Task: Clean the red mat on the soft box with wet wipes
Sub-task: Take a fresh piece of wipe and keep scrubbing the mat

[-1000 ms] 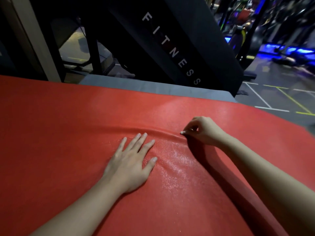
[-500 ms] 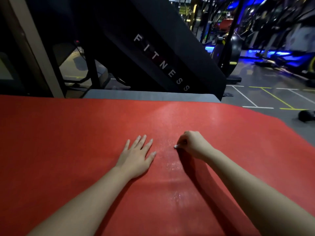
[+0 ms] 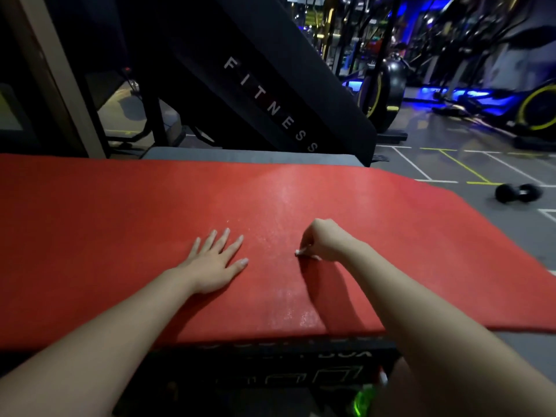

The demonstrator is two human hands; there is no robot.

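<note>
The red mat (image 3: 105, 236) lies flat across the black soft box (image 3: 270, 368), whose front face shows below the mat's near edge. My left hand (image 3: 215, 266) rests flat on the mat with its fingers spread. To its right, my right hand (image 3: 323, 240) is curled and pinches a small white wet wipe (image 3: 304, 254) against the mat. A wet sheen runs down the mat between the two hands toward the near edge.
A black slanted panel (image 3: 270, 109) reading FITNESS stands behind the box. A grey pad (image 3: 255, 156) shows at the mat's far edge. A dumbbell (image 3: 519, 192) lies on the grey floor at right, exercise bikes (image 3: 385, 88) beyond. A green item (image 3: 362, 400) sits low near my right arm.
Both hands have drawn back toward me along the mat. The fold the mat showed one second ago is gone. The view has pulled back, and the box's front now shows.
</note>
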